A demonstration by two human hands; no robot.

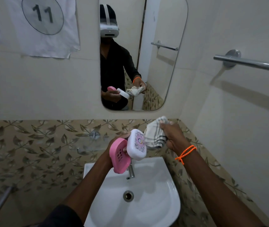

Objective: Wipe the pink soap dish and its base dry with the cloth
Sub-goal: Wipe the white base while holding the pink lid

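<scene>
The left hand (114, 145) grips both soap dish parts at once above the sink (155, 202): the pink dish (119, 155) on its near side, tilted on edge, and the white base (137, 144) just beyond, touching the dish. The right hand (173, 136) has its fingers curled round a bunched striped cloth (154, 135), which touches the base's right edge. The tap (131, 172) stands below the left hand.

Pink slotted soap dish (119, 155) tilted beside white patterned base (137, 145); bunched striped cloth (155, 135) touches the base.
</scene>
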